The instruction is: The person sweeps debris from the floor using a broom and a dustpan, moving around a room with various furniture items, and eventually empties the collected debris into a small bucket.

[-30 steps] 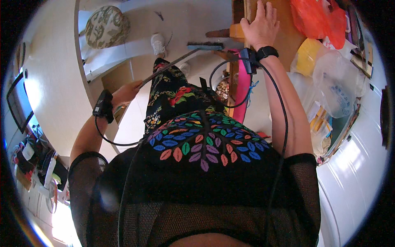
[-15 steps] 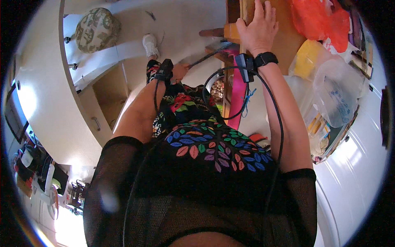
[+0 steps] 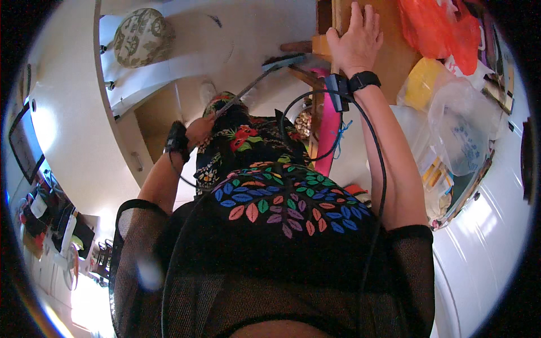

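Note:
My left hand [image 3: 200, 130] is closed around the thin handle of a broom [image 3: 243, 92], beside my left thigh. The handle slants away to the right, and the broom's dark bristled head [image 3: 284, 59] rests on the floor by the wooden table's legs. Dark wisps of what looks like hair or dust [image 3: 215, 21] lie on the pale floor [image 3: 248, 28] beyond it. My right hand [image 3: 356, 44] lies flat on the brown wooden tabletop [image 3: 394, 56], fingers stretched out, near its left edge.
A round camouflage-patterned stool [image 3: 141, 38] stands far left, beside a white cabinet [image 3: 73, 124]. Red plastic bag [image 3: 439, 34] and clear bag [image 3: 462, 129] sit at right. A pink panel [image 3: 327, 135] stands under the table edge. A black cable [image 3: 378, 146] loops across my front.
My left hand has moved left and closer to me. The broom head has come out from beside the table legs, leftward. My right hand stays on the tabletop.

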Available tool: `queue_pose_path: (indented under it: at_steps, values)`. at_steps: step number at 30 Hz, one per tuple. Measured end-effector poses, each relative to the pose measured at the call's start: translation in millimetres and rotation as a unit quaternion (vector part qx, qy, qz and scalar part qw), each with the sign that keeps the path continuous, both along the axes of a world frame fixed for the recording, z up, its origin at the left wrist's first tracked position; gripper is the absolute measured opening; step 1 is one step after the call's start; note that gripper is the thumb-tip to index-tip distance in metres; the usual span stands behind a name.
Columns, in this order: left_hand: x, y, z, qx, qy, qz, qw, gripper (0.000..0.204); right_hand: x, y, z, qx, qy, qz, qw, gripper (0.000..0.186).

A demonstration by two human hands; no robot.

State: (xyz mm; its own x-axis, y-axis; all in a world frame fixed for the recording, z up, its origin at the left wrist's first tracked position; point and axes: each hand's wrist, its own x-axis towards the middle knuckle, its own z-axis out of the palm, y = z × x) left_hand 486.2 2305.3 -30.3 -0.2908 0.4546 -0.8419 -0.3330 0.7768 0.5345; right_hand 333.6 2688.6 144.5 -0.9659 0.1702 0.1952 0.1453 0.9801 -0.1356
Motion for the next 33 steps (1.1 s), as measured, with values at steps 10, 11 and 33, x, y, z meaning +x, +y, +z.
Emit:
queue_pose_path:
  at_steps: [10, 11, 33]
  values:
    - [26.0, -62.6, 181.1, -0.145, -0.074, 0.150, 0.975, 0.040, 3.9, 3.6, 0.4, 0.049, -0.053, -0.016, 0.997, 0.067]
    - [23.3, -64.6, 190.7, -0.173, -0.077, 0.160, 0.969, 0.039, 4.2, 3.5, -0.1, 0.058, -0.048, -0.016, 0.997, 0.065]
    - [-133.1, -62.3, -29.2, -0.151, 0.180, 0.233, 0.944, 0.026, 3.7, 2.6, 6.2, 0.042, -0.049, -0.030, 0.997, 0.064]
